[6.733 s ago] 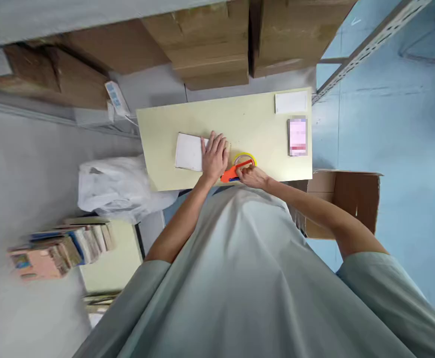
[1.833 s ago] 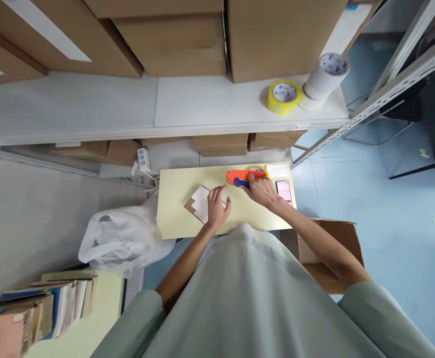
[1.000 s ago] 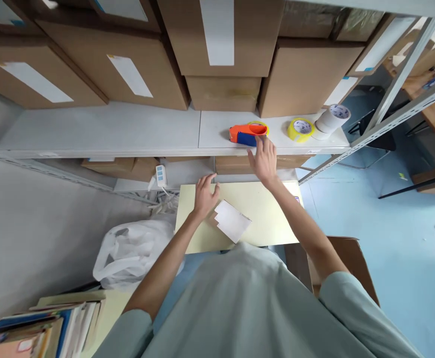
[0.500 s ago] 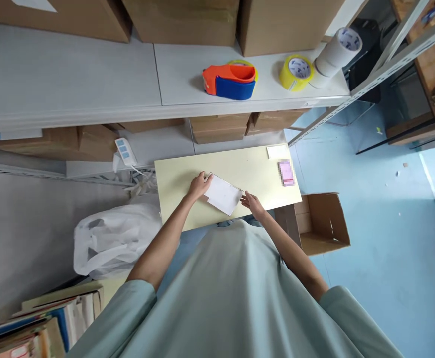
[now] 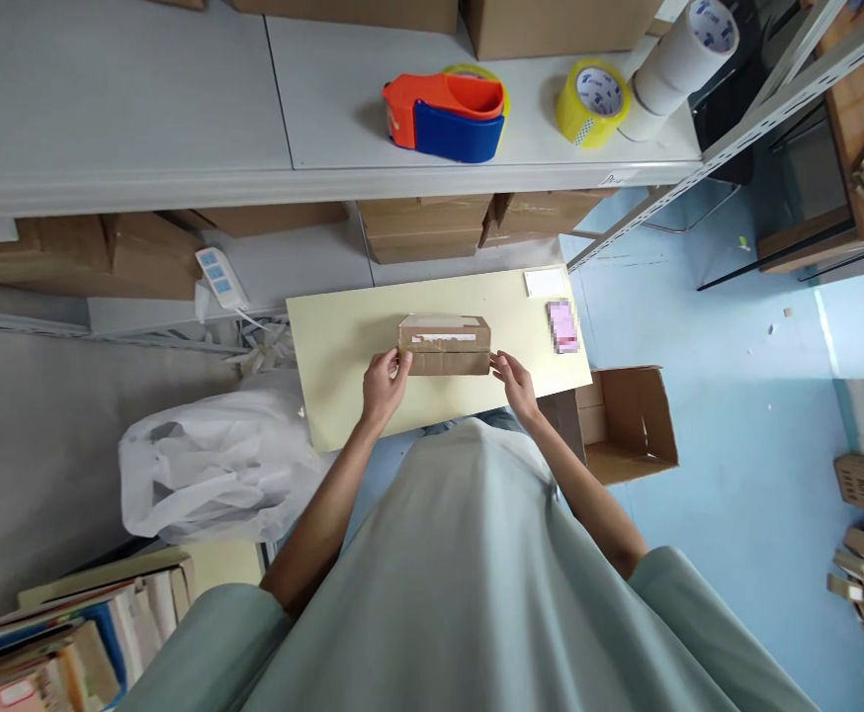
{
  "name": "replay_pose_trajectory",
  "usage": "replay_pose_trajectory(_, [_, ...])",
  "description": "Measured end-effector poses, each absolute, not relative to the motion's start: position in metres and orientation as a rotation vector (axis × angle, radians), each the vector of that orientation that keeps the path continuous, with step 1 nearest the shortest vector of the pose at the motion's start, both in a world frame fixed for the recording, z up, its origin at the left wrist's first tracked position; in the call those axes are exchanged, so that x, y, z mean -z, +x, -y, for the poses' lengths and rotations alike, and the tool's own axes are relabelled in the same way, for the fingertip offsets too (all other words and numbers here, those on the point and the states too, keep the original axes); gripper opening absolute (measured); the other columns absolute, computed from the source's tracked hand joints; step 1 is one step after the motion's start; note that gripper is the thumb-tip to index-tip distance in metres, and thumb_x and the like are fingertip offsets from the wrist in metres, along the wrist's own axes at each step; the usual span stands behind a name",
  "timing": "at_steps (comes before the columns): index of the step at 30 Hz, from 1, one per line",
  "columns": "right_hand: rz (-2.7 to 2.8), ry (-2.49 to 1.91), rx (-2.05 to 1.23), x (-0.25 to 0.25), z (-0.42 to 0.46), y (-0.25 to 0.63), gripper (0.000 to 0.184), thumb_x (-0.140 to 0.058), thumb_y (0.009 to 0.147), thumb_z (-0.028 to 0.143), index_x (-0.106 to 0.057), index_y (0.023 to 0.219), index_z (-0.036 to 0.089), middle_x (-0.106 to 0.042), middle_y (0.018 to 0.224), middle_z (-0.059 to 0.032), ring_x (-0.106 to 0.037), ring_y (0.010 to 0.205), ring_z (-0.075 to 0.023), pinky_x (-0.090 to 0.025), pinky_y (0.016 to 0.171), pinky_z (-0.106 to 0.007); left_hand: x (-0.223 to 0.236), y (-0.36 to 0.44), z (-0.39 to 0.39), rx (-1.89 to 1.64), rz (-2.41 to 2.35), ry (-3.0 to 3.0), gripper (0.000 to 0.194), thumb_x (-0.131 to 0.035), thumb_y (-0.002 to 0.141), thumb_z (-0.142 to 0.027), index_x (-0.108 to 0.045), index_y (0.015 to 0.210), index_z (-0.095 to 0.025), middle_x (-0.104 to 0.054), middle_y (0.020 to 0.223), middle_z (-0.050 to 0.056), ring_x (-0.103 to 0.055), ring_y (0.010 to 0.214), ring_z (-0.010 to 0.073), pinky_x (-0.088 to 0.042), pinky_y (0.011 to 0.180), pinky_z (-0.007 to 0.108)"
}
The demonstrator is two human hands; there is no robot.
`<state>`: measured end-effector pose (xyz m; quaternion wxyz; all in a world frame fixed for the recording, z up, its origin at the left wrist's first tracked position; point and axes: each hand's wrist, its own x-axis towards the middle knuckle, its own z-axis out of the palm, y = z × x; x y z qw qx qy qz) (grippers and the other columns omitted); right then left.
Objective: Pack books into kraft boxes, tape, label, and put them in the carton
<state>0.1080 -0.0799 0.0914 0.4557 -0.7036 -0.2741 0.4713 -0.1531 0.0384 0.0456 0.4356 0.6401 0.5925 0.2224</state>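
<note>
The box (image 5: 447,362) is at the worktop (image 5: 335,361), between both hands. The left hand (image 5: 393,364) pinches the box's left end between thumb and fingers; the right hand (image 5: 502,366) is at its right end, but whether that one grips cannot be told. Right of the box lies the phone (image 5: 563,327); beyond the box, on the shelf (image 5: 358,129), sits the dispenser (image 5: 447,114).
</note>
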Motion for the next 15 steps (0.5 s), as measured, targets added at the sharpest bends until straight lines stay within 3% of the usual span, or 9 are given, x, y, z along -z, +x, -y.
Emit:
replay_pose_trajectory(4, [0.842,-1.857,-1.119,-0.085,0.067,0.119,0.069,-0.043,0.109,0.071,-0.068,0.145,0.018,-0.076,0.146,-0.0175,-0.072,0.136,-0.0300,-0.057,0.116,-0.048,-0.040,-0.148,-0.022,-0.551,-1.522,1.548,0.051,-0.054,0.109,-0.061,-0.075,0.126,-0.017,-0.076,0.126,0.018,-0.078,0.113,0.0278,-0.063,0.106,0.040])
replay_pose_trajectory(9, [0.980,-2.152,-1.053,-0.075,0.053,0.122,0.064,-0.034,0.115,0.063,-0.072,0.140,0.017,-0.081,0.133,-0.0173,-0.076,0.122,-0.0285,-0.061,0.103,-0.041,-0.039,-0.145,-0.018,-0.466,-1.602,1.592,0.039,-0.055,0.108,-0.049,-0.077,0.114,-0.018,-0.078,0.117,0.018,-0.078,0.103,0.0275,-0.062,0.100,0.038])
replay_pose_trajectory(15, [1.231,-2.244,-0.809,-0.065,0.046,0.107,0.059,-0.025,0.118,0.048,-0.066,0.145,0.015,-0.073,0.142,-0.0226,-0.073,0.125,-0.0283,-0.058,0.103,-0.038,-0.040,-0.145,-0.023,-0.359,-1.609,1.701,0.036,-0.051,0.109,-0.046,-0.073,0.095,-0.021,-0.076,0.105,0.015,-0.074,0.098,0.0277,-0.058,0.095,0.037])
